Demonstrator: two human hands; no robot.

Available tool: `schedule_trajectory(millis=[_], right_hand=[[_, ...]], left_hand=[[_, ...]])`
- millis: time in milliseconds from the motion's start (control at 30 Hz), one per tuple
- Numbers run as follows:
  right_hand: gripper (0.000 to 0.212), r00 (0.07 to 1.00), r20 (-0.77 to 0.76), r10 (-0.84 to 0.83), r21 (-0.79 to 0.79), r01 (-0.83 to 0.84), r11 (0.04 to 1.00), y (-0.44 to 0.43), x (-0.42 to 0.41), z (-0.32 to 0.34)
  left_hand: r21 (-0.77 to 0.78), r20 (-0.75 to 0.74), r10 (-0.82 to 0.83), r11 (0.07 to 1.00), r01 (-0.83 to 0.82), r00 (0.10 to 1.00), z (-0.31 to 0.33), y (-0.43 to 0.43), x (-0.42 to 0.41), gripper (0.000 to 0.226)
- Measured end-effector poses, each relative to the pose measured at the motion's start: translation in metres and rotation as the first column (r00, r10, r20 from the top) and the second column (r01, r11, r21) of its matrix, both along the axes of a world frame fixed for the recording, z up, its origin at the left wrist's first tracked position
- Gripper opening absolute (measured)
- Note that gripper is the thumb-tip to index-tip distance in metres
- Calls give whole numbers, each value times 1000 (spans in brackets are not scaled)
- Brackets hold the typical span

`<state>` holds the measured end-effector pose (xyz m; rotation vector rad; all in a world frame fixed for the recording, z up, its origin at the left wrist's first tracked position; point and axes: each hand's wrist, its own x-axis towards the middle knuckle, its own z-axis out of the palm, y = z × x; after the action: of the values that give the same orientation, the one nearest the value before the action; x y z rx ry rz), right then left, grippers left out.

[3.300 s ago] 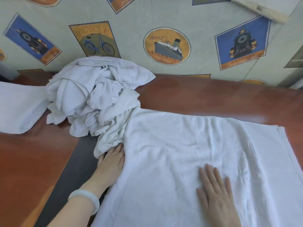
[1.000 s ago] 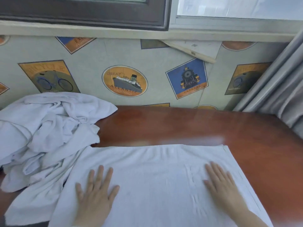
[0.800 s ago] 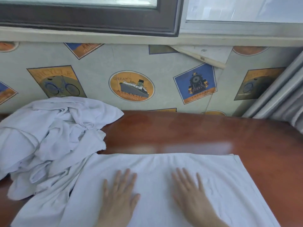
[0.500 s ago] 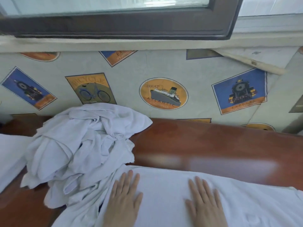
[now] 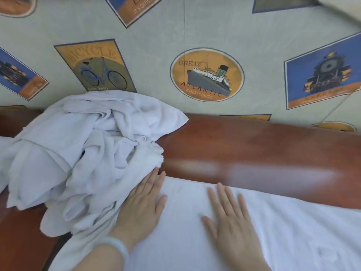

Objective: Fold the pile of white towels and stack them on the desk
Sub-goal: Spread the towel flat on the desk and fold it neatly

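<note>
The towel (image 5: 293, 231) under my flat fingers (image 5: 222, 196) is white terry cloth, matt, with a fine nubbly pile. The heap of towels (image 5: 68, 153) beside it is the same soft white cloth, creased and rumpled, with one edge tufted. The desk (image 5: 254, 153) is reddish-brown wood, smooth and glossy, with pale streaks of reflected light. The wall covering (image 5: 156, 26) looks like matt printed paper with a thin seam. The bangle (image 5: 119, 249) on my left wrist is pale, smooth and faintly shiny.

Left hand (image 5: 141, 207), right hand (image 5: 232, 220) flat
</note>
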<state>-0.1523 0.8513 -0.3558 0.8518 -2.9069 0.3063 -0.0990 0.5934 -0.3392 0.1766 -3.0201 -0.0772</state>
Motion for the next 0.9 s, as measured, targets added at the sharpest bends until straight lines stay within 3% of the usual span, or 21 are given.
schedule_trajectory(millis=[133,233,300,433,500,633,733,833,900], right_hand=[[76,970,65,-233,116,224,968,89,-32,12],[76,936,74,-345,32,344,938,138,-26,31],[68,961,41,-275,-63,277,959,142,-6,37],[56,976,92,-199,-155,211,965,151,20,20],[53,981,130,-142,-152,162,975,172,16,12],[55,977,187,103,54,-115,992,235,-21,20],[56,966,257,15,44,-28,999,273,-61,33],[48,915,400,-59,-225,161,961,283,-74,52],[42,915,251,-316,-304,385,872,297,-79,63]], left_hand=[[-23,27,7,1000,-6,1000,-2,-1,0,61],[-6,-68,103,995,-104,992,0,33,-5,64],[34,-156,10,999,-5,988,6,95,-10,59],[186,-64,-396,897,400,916,19,249,-30,56],[185,-57,-438,879,440,897,10,283,-41,54],[185,-23,-438,881,435,898,-5,286,-43,59],[172,-10,-371,914,367,929,-6,289,-46,64],[136,-12,-348,928,346,937,-9,292,-47,67],[131,-20,-346,929,346,938,-10,291,-48,67]])
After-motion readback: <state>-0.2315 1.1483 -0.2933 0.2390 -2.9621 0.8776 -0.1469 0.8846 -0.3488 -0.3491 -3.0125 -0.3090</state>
